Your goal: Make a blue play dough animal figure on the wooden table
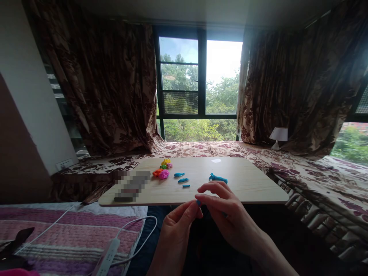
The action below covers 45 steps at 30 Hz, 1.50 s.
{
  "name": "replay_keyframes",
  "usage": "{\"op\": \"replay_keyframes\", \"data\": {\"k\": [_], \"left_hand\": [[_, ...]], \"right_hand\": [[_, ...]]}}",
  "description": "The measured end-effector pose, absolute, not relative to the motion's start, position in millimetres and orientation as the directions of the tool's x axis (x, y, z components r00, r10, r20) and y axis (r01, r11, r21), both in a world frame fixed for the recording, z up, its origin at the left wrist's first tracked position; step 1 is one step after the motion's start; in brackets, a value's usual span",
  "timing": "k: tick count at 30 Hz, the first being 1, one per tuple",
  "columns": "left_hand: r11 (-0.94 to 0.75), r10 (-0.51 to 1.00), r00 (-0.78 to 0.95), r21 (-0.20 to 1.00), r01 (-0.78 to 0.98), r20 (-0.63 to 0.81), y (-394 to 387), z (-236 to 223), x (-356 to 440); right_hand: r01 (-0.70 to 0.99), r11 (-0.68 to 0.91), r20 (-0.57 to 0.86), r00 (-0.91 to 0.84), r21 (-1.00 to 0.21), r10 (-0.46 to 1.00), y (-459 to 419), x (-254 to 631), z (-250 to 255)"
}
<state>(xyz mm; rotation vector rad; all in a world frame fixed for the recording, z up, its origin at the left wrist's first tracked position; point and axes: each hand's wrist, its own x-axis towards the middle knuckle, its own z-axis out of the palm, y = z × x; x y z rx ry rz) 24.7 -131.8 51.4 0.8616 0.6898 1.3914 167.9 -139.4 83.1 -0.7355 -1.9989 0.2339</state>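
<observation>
Just in front of the table's near edge, my left hand (179,224) pinches a small piece of blue modelling clay (198,202) between thumb and fingers. My right hand (225,203) comes in from the right, its fingers bent and its index fingertip on that same piece; its thumb is mostly hidden. Three small shaped blue clay pieces (183,179) lie on the table beyond my hands. Behind my right hand is a larger blue clay lump (218,178), apparently in a crumpled wrapper.
On the pale table (244,188) sit several colourful clay lumps (163,174), a pixelated dark object (132,186) and a white scrap (216,160). A power strip (106,257) with a white cable lies on the bed at left. A lamp (278,135) stands on the window seat.
</observation>
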Motion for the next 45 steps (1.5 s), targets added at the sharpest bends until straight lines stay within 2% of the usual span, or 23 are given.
{"op": "replay_keyframes", "data": {"k": [5, 11, 19, 23, 29, 34, 39, 45], "left_hand": [[-0.011, 0.996, 0.067, 0.839, -0.544, 0.057, -132, 48, 25], [0.013, 0.989, 0.134, 0.853, -0.521, 0.067, -133, 52, 28], [-0.009, 0.991, 0.112, 0.891, -0.455, 0.067, -139, 53, 24], [-0.086, 0.99, 0.066, 0.909, -0.409, 0.123, -140, 55, 23], [-0.299, 0.95, 0.031, 0.936, -0.185, 0.31, -140, 51, 20], [-0.352, 0.936, 0.007, 0.934, -0.069, 0.353, -138, 48, 17], [-0.465, 0.885, -0.001, 0.885, 0.002, 0.465, -138, 50, 16], [-0.476, 0.879, 0.03, 0.876, 0.07, 0.475, -134, 48, 14]], "right_hand": [[0.406, 0.805, 0.715, -0.39, -0.433, 0.581, -137, 166, 80], [0.365, 0.76, 0.69, -0.328, -0.537, 0.645, -131, 177, 83], [0.355, 0.746, 0.678, -0.317, -0.564, 0.663, -132, 174, 80], [0.312, 0.743, 0.692, -0.275, -0.592, 0.667, -134, 176, 79], [0.281, 0.743, 0.691, -0.274, -0.607, 0.669, -136, 176, 75], [0.251, 0.735, 0.693, -0.246, -0.63, 0.678, -134, 176, 73], [0.233, 0.722, 0.676, -0.253, -0.651, 0.692, -135, 178, 72], [0.245, 0.715, 0.672, -0.243, -0.655, 0.699, -131, 179, 66]]}}
